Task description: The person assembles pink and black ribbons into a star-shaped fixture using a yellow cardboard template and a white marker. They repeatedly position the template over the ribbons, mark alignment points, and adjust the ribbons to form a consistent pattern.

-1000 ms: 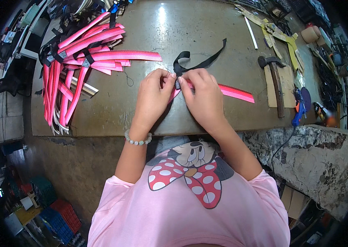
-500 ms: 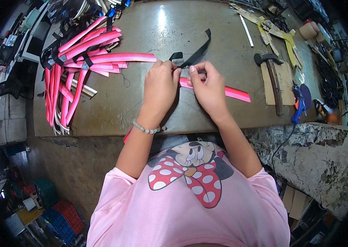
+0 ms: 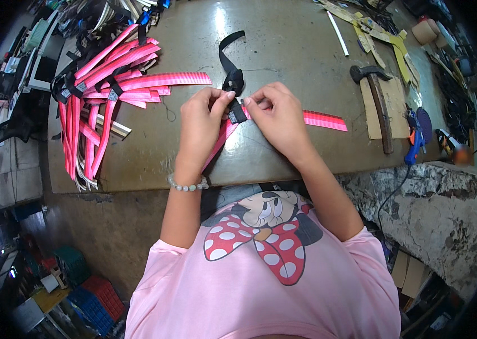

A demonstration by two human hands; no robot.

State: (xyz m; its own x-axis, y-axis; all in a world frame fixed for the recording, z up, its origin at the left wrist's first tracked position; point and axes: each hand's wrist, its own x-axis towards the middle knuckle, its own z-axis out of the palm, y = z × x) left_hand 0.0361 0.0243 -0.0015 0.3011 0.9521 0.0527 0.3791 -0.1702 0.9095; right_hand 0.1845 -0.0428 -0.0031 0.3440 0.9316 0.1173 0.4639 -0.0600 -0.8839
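Observation:
A pink and red ribbed webbing strap (image 3: 326, 120) runs under my right hand, with another length of it slanting down past my left wrist. Around its middle sits a black strap (image 3: 234, 82), looped and bunched there, its free tail curling away over the table. A small grey patch shows on the black band between my hands. My left hand (image 3: 200, 121) pinches the black strap at its bunched part with thumb and forefinger. Close beside it, my right hand (image 3: 279, 120) is closed, thumb and fingers pinching the pink strap by the black band.
At left lies a pile of similar pink straps (image 3: 131, 82) with black bands. To the right are a hammer (image 3: 379, 107) on a piece of cardboard (image 3: 399, 116), a blue glue gun (image 3: 416, 138) with its cord, and a thin white stick (image 3: 338, 34). The table's near edge is by my body.
My left hand has shifted left and slightly down. The black strap has turned, its tail now curling upward to the left, and the bunched part and grey patch have come into view.

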